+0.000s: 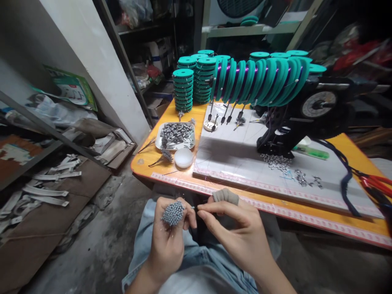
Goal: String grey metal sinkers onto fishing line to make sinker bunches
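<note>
My left hand [167,241] is closed around a bundle of thin grey rods [173,213], their rounded ends facing up at me. Between its thumb and forefinger one small dark piece points toward my right hand [237,234]. The right thumb and forefinger pinch the other end of that piece, too small to name. A beige cloth wrap [226,197] covers one right finger. Both hands are above my lap, just in front of the table edge. Beyond them stand a white tray [158,143] of short grey cylinders and a round white lid or dish [183,158].
A row of green spools [260,81] with purple line hangs on a black machine [306,106]. More green spools [183,92] are stacked at the back. A measuring tape [269,209] runs along the table's front edge. Small metal beads [277,162] and red-handled pliers [375,181] lie right.
</note>
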Tool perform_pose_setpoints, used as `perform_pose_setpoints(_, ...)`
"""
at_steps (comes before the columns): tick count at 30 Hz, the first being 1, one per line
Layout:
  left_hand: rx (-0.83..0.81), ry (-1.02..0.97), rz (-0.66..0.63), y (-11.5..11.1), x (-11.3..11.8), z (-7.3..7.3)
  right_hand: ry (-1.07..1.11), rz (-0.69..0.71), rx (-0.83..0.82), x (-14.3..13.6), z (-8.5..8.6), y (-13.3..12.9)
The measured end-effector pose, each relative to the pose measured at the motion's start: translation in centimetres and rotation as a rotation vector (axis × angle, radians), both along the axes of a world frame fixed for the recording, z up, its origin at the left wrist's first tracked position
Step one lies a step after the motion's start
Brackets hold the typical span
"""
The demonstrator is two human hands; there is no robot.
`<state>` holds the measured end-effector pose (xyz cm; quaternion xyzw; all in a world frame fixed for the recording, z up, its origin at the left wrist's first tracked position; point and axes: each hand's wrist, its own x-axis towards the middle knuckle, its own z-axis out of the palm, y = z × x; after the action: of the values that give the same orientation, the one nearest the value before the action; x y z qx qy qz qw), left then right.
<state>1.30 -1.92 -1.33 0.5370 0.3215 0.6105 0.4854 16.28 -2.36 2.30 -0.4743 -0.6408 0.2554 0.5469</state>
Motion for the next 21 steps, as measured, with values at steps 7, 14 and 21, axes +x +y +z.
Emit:
perform_pose_setpoints(7, -0.008, -0.001, -0.015, -0.06, 0.09, -0.11, 0.031, -0.015, 0.011, -0.07, 0.09, 0.06)
perform_pose_setpoints(14, -0.099, 0.069, -0.021, -0.63, 0.16, -0.43, 0.206, 0.160, -0.036, 0.00, 0.35, 0.59)
perform_pose_setpoints(21, -0.228, -0.037, -0.005, -0.48, 0.14, 0.08, -0.118, 0.040, 0.017, 0.03, -0.43, 0.01)
